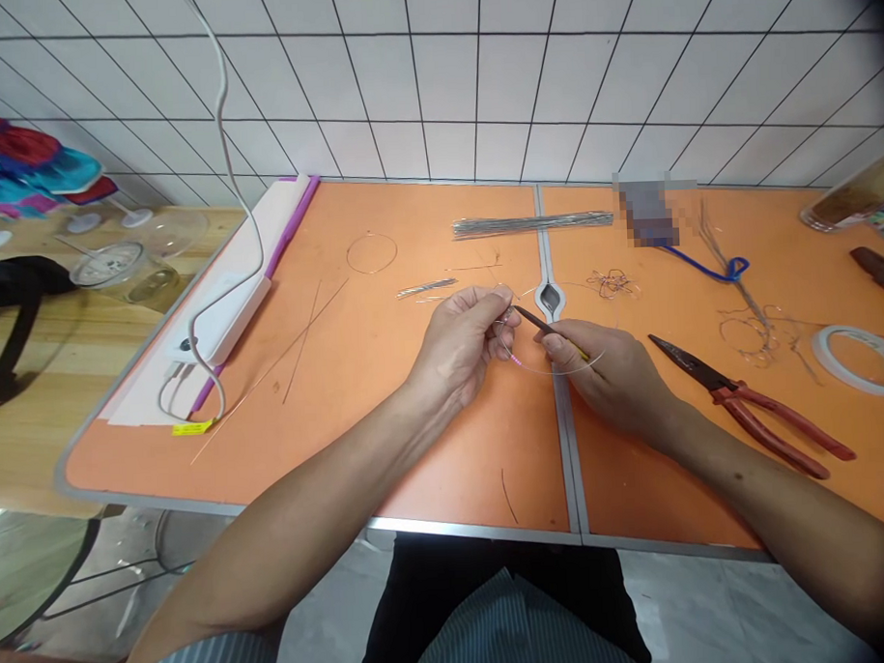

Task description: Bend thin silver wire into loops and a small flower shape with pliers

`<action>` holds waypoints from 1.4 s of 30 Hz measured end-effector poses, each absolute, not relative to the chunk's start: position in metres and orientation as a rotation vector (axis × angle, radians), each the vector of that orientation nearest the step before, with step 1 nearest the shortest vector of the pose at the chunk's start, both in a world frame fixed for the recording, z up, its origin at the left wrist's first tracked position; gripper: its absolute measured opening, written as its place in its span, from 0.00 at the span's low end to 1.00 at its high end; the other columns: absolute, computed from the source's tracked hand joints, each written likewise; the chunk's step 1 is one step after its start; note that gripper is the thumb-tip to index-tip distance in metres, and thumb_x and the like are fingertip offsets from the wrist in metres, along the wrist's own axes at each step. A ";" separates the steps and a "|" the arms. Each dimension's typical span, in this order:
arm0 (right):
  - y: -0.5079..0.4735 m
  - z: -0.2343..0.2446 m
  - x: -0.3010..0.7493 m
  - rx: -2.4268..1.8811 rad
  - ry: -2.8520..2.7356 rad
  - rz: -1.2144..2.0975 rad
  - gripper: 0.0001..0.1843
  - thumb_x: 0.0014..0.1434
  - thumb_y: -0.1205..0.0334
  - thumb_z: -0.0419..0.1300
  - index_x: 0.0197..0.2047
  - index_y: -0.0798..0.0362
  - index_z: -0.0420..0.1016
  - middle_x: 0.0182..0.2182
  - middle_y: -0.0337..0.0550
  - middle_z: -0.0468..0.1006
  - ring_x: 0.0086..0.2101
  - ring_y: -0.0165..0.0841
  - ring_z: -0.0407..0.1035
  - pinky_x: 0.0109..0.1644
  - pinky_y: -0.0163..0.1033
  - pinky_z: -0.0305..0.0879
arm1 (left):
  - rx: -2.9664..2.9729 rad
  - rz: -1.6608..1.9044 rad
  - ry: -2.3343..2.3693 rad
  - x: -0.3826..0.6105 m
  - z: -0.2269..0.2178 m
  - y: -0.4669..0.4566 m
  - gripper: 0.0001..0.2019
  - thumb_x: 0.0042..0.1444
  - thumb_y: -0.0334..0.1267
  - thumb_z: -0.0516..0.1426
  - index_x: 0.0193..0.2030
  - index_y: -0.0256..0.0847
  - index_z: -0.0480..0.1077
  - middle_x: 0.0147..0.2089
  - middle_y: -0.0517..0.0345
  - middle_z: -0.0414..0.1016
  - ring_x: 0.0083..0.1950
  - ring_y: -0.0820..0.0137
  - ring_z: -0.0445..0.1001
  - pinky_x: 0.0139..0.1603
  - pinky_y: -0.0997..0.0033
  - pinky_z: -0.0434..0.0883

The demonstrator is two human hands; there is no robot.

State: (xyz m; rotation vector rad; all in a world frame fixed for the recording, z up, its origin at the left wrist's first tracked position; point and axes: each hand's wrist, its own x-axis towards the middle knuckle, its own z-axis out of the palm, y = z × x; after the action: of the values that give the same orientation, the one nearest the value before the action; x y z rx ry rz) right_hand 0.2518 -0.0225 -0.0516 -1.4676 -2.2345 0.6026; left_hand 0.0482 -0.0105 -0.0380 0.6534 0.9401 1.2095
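Note:
Over the middle of the orange table, my left hand (pixel 461 345) is closed, thumb and fingertips pinching a thin wire (pixel 537 371). The wire bows down and to the right, its far end passing in front of my right hand (pixel 609 372). A tiny pink piece (pixel 515 360) sits on it just below my left fingers. My right hand is closed around a slim, dark, pointed tool (pixel 534 321) with a yellowish part near the grip; its exact kind cannot be told. The tool's tip reaches my left fingertips, where the contact point is too small to make out.
Red-handled pliers (pixel 750 403) lie to the right, near a white tape roll (pixel 860 357) and tangled wire (pixel 612 284). A bundle of straight wires (pixel 532 226) lies behind my hands. At left are a power strip (pixel 231 324) with a white cable and long loose wires (pixel 302 341).

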 end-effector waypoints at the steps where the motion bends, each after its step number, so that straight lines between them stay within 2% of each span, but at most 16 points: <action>1: -0.023 -0.052 0.252 -1.473 -2.253 0.534 0.27 0.79 0.42 0.47 0.48 0.49 0.82 0.39 0.47 0.84 0.40 0.42 0.76 0.39 0.43 0.59 | 0.661 1.217 0.944 0.048 -0.039 -0.010 0.14 0.62 0.37 0.67 0.28 0.38 0.70 0.26 0.62 0.74 0.21 0.80 0.66 0.22 0.78 0.64; 5: -0.025 -0.054 0.252 -1.488 -2.302 0.255 0.30 0.80 0.40 0.44 0.53 0.49 0.83 0.45 0.53 0.86 0.45 0.46 0.78 0.38 0.45 0.55 | 0.699 1.231 0.971 0.048 -0.039 -0.011 0.15 0.63 0.38 0.65 0.27 0.39 0.70 0.24 0.62 0.73 0.19 0.80 0.65 0.22 0.77 0.64; 8: -0.026 -0.055 0.251 -1.515 -2.313 0.115 0.34 0.80 0.37 0.42 0.49 0.48 0.83 0.42 0.54 0.86 0.42 0.46 0.77 0.36 0.46 0.51 | 0.718 1.230 1.008 0.050 -0.037 -0.012 0.15 0.62 0.39 0.67 0.26 0.39 0.70 0.23 0.62 0.72 0.19 0.79 0.65 0.22 0.76 0.65; 13: -0.025 -0.055 0.252 -1.526 -2.316 -0.024 0.33 0.80 0.37 0.43 0.47 0.49 0.83 0.38 0.54 0.84 0.40 0.46 0.75 0.36 0.47 0.47 | 0.766 1.217 1.045 0.051 -0.034 -0.014 0.16 0.62 0.39 0.67 0.25 0.40 0.70 0.21 0.62 0.70 0.19 0.78 0.65 0.23 0.76 0.65; 23: -0.023 -0.057 0.253 -1.506 -2.367 -0.145 0.33 0.81 0.39 0.42 0.48 0.49 0.83 0.37 0.53 0.84 0.38 0.44 0.74 0.35 0.47 0.46 | 0.785 1.219 1.050 0.050 -0.035 -0.015 0.16 0.63 0.38 0.66 0.25 0.39 0.71 0.21 0.61 0.71 0.19 0.78 0.65 0.23 0.76 0.65; 32: -0.024 -0.055 0.253 -1.497 -2.342 -0.069 0.33 0.81 0.39 0.43 0.46 0.50 0.83 0.36 0.54 0.83 0.37 0.44 0.74 0.35 0.47 0.46 | 0.791 1.224 1.045 0.050 -0.035 -0.015 0.16 0.63 0.39 0.65 0.25 0.39 0.71 0.22 0.61 0.72 0.19 0.78 0.65 0.23 0.76 0.65; 35: -0.023 -0.058 0.254 -1.458 -2.370 -0.197 0.32 0.82 0.41 0.43 0.46 0.51 0.83 0.35 0.52 0.84 0.36 0.42 0.74 0.35 0.46 0.48 | 0.795 1.219 1.051 0.050 -0.035 -0.015 0.15 0.63 0.39 0.65 0.25 0.39 0.71 0.21 0.61 0.71 0.19 0.78 0.65 0.23 0.76 0.65; 39: -0.021 -0.062 0.253 -1.363 -2.353 -0.442 0.32 0.82 0.44 0.44 0.42 0.52 0.83 0.30 0.46 0.82 0.30 0.37 0.72 0.32 0.44 0.48 | 0.805 1.213 1.051 0.050 -0.035 -0.015 0.16 0.62 0.39 0.65 0.25 0.39 0.70 0.21 0.62 0.71 0.18 0.79 0.65 0.23 0.77 0.65; 42: -0.021 -0.063 0.253 -1.299 -2.347 -0.499 0.31 0.82 0.46 0.46 0.39 0.53 0.82 0.28 0.45 0.81 0.28 0.35 0.72 0.30 0.43 0.48 | 0.802 1.211 1.046 0.050 -0.035 -0.015 0.15 0.62 0.39 0.65 0.26 0.39 0.70 0.22 0.61 0.72 0.18 0.78 0.64 0.22 0.77 0.65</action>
State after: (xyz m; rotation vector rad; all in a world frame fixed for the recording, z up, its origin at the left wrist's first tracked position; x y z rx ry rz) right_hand 0.2528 -0.0212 -0.0626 -1.2994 -2.3469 -0.4991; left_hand 0.0500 -0.0147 -0.0353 0.8021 1.0464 1.2112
